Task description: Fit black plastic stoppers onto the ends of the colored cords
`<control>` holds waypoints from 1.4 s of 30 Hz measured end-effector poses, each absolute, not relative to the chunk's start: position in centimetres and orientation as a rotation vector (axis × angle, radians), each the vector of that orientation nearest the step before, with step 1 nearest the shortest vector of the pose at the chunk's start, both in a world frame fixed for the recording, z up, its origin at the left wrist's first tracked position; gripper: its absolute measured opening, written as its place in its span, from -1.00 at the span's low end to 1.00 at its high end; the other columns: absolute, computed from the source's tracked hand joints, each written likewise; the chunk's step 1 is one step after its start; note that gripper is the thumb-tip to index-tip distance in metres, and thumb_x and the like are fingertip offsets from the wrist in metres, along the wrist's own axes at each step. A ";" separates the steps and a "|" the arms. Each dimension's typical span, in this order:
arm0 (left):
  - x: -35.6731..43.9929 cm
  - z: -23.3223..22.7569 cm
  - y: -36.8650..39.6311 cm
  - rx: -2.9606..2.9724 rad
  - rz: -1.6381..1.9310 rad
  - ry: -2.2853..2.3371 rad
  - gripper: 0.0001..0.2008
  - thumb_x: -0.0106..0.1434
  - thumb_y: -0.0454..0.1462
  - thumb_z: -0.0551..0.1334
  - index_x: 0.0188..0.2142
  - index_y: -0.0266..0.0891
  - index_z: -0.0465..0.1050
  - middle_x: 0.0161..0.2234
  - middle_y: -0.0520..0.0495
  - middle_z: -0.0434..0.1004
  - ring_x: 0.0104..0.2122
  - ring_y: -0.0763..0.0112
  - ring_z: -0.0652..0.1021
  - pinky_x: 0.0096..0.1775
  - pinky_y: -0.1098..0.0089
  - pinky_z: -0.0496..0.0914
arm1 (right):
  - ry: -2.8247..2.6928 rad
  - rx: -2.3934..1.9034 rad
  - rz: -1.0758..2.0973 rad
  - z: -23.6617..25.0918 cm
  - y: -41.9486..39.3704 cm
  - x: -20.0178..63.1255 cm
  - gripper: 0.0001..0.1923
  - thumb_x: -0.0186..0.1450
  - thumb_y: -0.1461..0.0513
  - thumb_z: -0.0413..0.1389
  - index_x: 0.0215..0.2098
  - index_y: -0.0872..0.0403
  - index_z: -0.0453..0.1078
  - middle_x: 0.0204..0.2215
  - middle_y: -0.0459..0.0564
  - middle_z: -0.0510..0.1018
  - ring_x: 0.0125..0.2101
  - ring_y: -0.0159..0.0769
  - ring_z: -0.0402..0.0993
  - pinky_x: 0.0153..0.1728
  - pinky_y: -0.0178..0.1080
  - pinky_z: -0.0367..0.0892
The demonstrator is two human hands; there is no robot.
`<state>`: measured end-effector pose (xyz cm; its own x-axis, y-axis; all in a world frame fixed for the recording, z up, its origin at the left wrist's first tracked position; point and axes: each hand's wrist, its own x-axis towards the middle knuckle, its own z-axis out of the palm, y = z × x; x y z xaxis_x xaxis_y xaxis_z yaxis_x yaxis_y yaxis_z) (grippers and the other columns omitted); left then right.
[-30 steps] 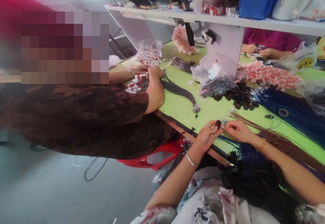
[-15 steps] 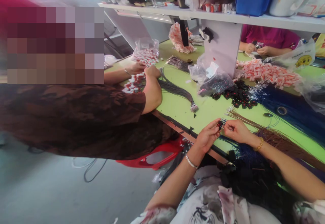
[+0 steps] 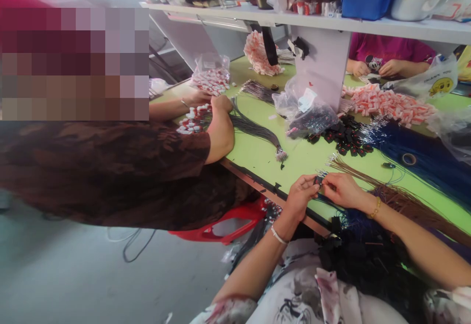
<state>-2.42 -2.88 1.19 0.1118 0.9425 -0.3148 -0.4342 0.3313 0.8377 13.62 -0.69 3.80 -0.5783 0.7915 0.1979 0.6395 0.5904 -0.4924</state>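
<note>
Pinching small black plastic clip [image 3: 317,180], both hands [image 3: 324,190], glossy green table [image 3: 257,152].

Floral sleeves; left wrist white bracelet [image 3: 277,235], right wrist gold bracelet [image 3: 376,209].

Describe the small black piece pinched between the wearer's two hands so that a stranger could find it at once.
Start at the green table and follow its near edge to where the left hand and right hand meet. The small black piece sits between their fingertips, apart from the loose black pile farther back.
</note>
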 end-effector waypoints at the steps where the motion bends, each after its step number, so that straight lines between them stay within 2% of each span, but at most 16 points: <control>1: -2.3 1.3 -2.9 0.656 1.130 0.987 -0.68 -0.08 -0.34 0.38 -0.27 -0.29 0.45 -0.50 0.03 0.48 -0.54 0.56 0.41 -0.43 0.49 0.27 | -2.415 -1.171 0.525 3.7 -0.7 13.6 -0.86 0.22 0.31 0.00 -0.48 0.10 0.34 -0.56 -0.06 0.42 -0.56 -0.40 0.21 -0.48 -0.33 0.01; 7: -1.6 1.5 -3.3 0.737 1.163 1.014 -0.73 -0.08 -0.36 0.34 -0.32 -0.29 0.41 -0.54 0.05 0.46 -0.56 0.56 0.40 -0.47 0.49 0.25 | -2.469 -1.198 0.427 2.9 -1.0 13.3 -0.87 0.20 0.31 0.02 -0.50 0.11 0.33 -0.57 -0.05 0.43 -0.55 -0.38 0.22 -0.48 -0.31 -0.04; 13: -2.6 1.1 -2.9 0.705 1.170 1.018 -0.69 -0.08 -0.34 0.37 -0.30 -0.27 0.39 -0.49 0.03 0.49 -0.53 0.54 0.43 -0.46 0.50 0.30 | -2.373 -1.244 0.614 3.9 -0.3 14.6 -0.84 0.28 0.26 -0.02 -0.37 0.09 0.39 -0.53 -0.08 0.47 -0.55 -0.40 0.27 -0.48 -0.35 0.03; 19: -3.2 1.3 -2.9 0.814 1.107 0.985 -0.63 -0.06 -0.36 0.37 -0.20 -0.25 0.44 -0.47 0.03 0.48 -0.51 0.52 0.45 -0.46 0.49 0.33 | -2.343 -1.723 0.441 3.4 2.0 16.2 -0.91 0.22 0.25 0.07 -0.41 0.08 0.40 -0.50 -0.03 0.50 -0.51 -0.33 0.32 -0.50 -0.32 -0.01; 23: -3.3 1.6 -3.0 0.842 1.093 0.971 -0.62 -0.04 -0.34 0.37 -0.17 -0.26 0.48 -0.44 0.00 0.49 -0.49 0.50 0.46 -0.48 0.50 0.30 | -2.409 -1.780 0.451 2.7 2.3 16.0 -0.88 0.24 0.28 0.03 -0.43 0.09 0.38 -0.46 0.02 0.52 -0.49 -0.31 0.36 -0.50 -0.30 0.00; 28: -3.1 1.7 -2.8 0.802 1.082 0.958 -0.67 0.01 -0.26 0.37 -0.19 -0.26 0.47 -0.42 -0.01 0.47 -0.46 0.50 0.47 -0.45 0.50 0.32 | -2.406 -1.777 0.326 2.8 2.0 16.2 -0.86 0.29 0.27 -0.04 -0.35 0.11 0.34 -0.43 0.05 0.51 -0.50 -0.30 0.35 -0.49 -0.29 -0.01; 30: -2.8 1.6 -2.7 0.756 1.098 0.938 -0.68 0.00 -0.26 0.38 -0.21 -0.26 0.46 -0.40 -0.02 0.47 -0.43 0.50 0.46 -0.41 0.49 0.33 | -2.347 -1.724 0.385 3.0 2.0 16.4 -0.86 0.29 0.26 -0.04 -0.37 0.11 0.32 -0.49 0.01 0.48 -0.52 -0.33 0.31 -0.50 -0.30 0.00; 33: -2.2 1.5 -2.6 0.642 1.118 0.885 -0.67 -0.01 -0.27 0.39 -0.22 -0.24 0.45 -0.38 -0.02 0.46 -0.37 0.49 0.46 -0.35 0.49 0.35 | -2.188 -1.544 0.638 3.1 2.0 16.3 -0.87 0.27 0.25 -0.02 -0.42 0.09 0.29 -0.57 -0.10 0.41 -0.56 -0.39 0.24 -0.51 -0.34 0.04; 37: -1.6 1.2 -2.3 0.520 1.120 0.810 -0.67 0.00 -0.31 0.39 -0.21 -0.24 0.43 -0.36 0.00 0.44 -0.35 0.52 0.46 -0.31 0.50 0.35 | -1.935 -1.307 0.936 3.4 1.9 15.5 -0.85 0.24 0.21 0.01 -0.46 0.10 0.29 -0.57 -0.15 0.36 -0.54 -0.43 0.21 -0.51 -0.38 0.10; 42: -1.3 0.7 -1.7 0.425 1.105 0.757 -0.72 0.02 -0.36 0.36 -0.23 -0.25 0.43 -0.35 -0.02 0.45 -0.36 0.52 0.47 -0.28 0.48 0.35 | -1.797 -1.257 1.057 3.8 1.1 14.8 -0.86 0.19 0.21 0.04 -0.48 0.11 0.32 -0.60 -0.16 0.34 -0.57 -0.45 0.17 -0.55 -0.39 0.09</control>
